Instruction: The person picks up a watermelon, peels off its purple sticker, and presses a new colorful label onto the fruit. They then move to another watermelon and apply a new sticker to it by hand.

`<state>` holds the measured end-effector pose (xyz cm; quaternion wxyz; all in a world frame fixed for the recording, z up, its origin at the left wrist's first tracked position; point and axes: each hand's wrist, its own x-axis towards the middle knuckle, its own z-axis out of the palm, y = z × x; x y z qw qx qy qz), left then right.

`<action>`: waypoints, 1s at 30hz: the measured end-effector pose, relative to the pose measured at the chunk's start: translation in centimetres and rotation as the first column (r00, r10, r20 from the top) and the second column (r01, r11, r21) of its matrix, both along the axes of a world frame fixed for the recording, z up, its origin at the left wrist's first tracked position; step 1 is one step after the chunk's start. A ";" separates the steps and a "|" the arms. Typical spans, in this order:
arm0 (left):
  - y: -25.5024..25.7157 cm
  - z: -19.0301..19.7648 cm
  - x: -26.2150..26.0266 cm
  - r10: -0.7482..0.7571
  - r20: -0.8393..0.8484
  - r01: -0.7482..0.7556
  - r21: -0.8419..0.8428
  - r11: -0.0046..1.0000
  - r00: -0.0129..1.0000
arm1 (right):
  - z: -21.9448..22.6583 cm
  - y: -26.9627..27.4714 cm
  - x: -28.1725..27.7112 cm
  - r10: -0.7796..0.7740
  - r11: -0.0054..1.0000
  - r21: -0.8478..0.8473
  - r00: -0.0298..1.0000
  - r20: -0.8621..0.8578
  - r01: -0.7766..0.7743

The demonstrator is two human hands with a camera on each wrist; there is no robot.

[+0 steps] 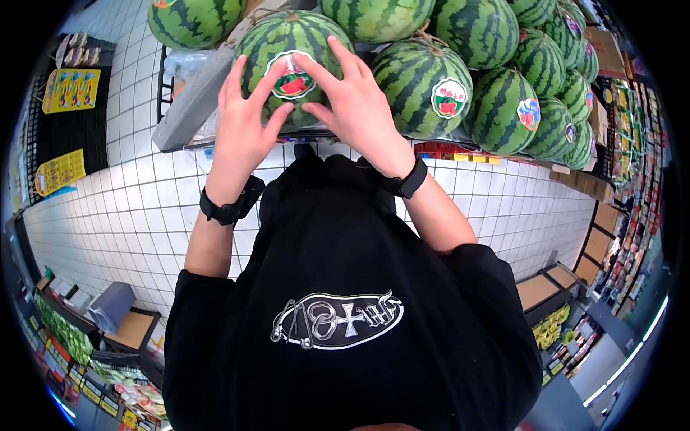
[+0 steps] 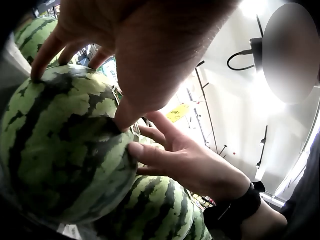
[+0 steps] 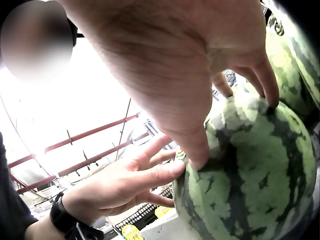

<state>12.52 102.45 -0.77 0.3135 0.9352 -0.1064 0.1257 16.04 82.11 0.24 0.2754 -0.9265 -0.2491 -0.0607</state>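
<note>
A striped green watermelon [image 1: 295, 32] with a round sticker [image 1: 295, 86] sits at the front of the display, directly before me. On its left side my left hand [image 1: 244, 115] rests with fingers spread and fingertips on the rind. From the right, my right hand [image 1: 356, 108] touches the same melon, its index finger reaching over the sticker. The two thumbs point toward each other below the sticker. In the left wrist view, left fingertips press the top of the watermelon [image 2: 60, 145]. The right wrist view shows right fingertips and thumb against the watermelon [image 3: 250, 170].
Another stickered watermelon [image 1: 417, 93] lies close on the right, with several more piled beyond it. A grey ledge [image 1: 190, 100] edges the display at left. White floor tiles [image 1: 136, 208] surround me, and packed shelves [image 1: 636, 194] line the far right.
</note>
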 end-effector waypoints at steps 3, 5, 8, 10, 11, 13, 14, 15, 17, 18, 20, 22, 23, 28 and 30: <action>-0.1 0.6 0.2 0.017 -0.031 -0.016 0.025 1.000 0.999 | 0.4 -3.3 -0.5 0.064 0.983 0.181 0.986 -0.152 -0.036; -0.5 0.7 -0.2 0.038 -0.040 -0.036 0.052 0.998 0.998 | 1.1 -6.6 -1.4 0.050 0.991 0.124 0.995 -0.083 -0.039; -2.6 1.5 -0.5 0.004 0.044 -0.011 0.156 0.988 0.999 | 2.5 -11.3 -2.4 -0.144 0.986 0.091 0.989 0.036 0.141; -5.0 1.6 -0.3 -0.105 0.115 0.078 0.216 0.973 0.988 | 2.1 -13.7 -2.9 -0.264 0.964 0.042 0.961 0.078 0.262; -6.8 1.9 0.1 -0.144 0.146 0.117 0.182 0.976 0.979 | 1.8 -14.4 -3.4 -0.256 0.966 -0.003 0.961 0.102 0.257; -10.3 2.5 1.4 -0.295 0.216 0.281 0.096 0.955 0.931 | 0.9 -14.7 -3.9 -0.241 0.970 -0.002 0.962 0.130 0.243; -12.3 3.1 1.7 -0.357 0.220 0.354 0.054 0.934 0.908 | 0.7 -14.8 -3.9 -0.248 0.969 0.022 0.959 0.137 0.248; -14.0 3.4 1.9 -0.393 0.217 0.393 0.045 0.918 0.893 | 0.7 -14.9 -4.0 -0.277 0.960 0.061 0.954 0.115 0.272; -16.3 2.7 2.9 -0.434 0.189 0.424 0.093 0.901 0.881 | 0.7 -15.8 -4.1 -0.306 0.949 0.097 0.948 0.081 0.298; -17.3 2.2 3.2 -0.448 0.172 0.429 0.136 0.893 0.878 | 0.4 -16.5 -4.0 -0.309 0.948 0.097 0.949 0.067 0.302; -18.4 1.6 3.2 -0.432 0.113 0.400 0.227 0.888 0.895 | -0.2 -17.6 -4.0 -0.297 0.953 0.085 0.952 0.070 0.291; -18.8 2.0 2.5 -0.400 0.034 0.375 0.283 0.883 0.916 | -0.4 -18.0 -4.1 -0.269 0.962 0.061 0.959 0.092 0.265; -19.2 1.9 1.8 -0.389 0.011 0.370 0.286 0.884 0.921 | -0.6 -18.1 -4.3 -0.261 0.965 0.056 0.962 0.081 0.257; -21.3 1.4 0.2 -0.303 0.005 0.286 0.314 0.905 0.953 | -1.6 -17.7 -4.9 -0.260 0.966 0.031 0.957 0.127 0.258; -21.9 1.5 0.2 -0.274 0.021 0.254 0.309 0.917 0.962 | 0.1 -17.9 -5.1 -0.259 0.965 -0.008 0.954 0.148 0.264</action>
